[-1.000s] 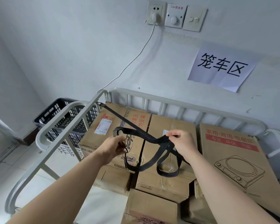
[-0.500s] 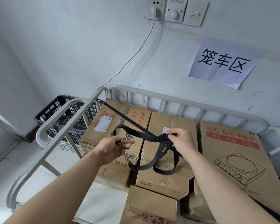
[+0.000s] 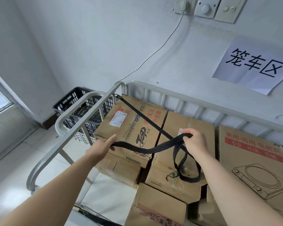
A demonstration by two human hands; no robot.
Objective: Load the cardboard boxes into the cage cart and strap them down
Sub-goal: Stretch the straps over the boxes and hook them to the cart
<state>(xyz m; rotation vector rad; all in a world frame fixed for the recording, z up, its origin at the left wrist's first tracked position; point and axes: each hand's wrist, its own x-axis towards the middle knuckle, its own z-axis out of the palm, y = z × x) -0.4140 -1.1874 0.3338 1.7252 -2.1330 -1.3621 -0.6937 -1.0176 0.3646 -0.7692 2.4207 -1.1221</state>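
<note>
Several cardboard boxes (image 3: pixel 132 128) fill the grey cage cart (image 3: pixel 168 97), one printed with a cooktop drawing (image 3: pixel 252 160). A black strap (image 3: pixel 147 148) is hooked to the cart's far left corner and runs diagonally over the boxes. My right hand (image 3: pixel 194 141) grips a bunch of the strap above the middle box, and a loop with a metal hook (image 3: pixel 171 175) hangs below it. My left hand (image 3: pixel 101 147) pinches the strap's other stretch and holds it out to the left, forefinger extended.
A black plastic crate (image 3: pixel 77 101) stands on a white one outside the cart's left rail. A paper sign (image 3: pixel 252 64) and wall sockets with a white cable hang on the wall behind. Another black strap (image 3: pixel 95 217) lies at the cart's near edge.
My left hand has pulled its part of the strap out to the left, opening up the bundle. The loop and hook now hang lower under my right hand. The camera has moved closer.
</note>
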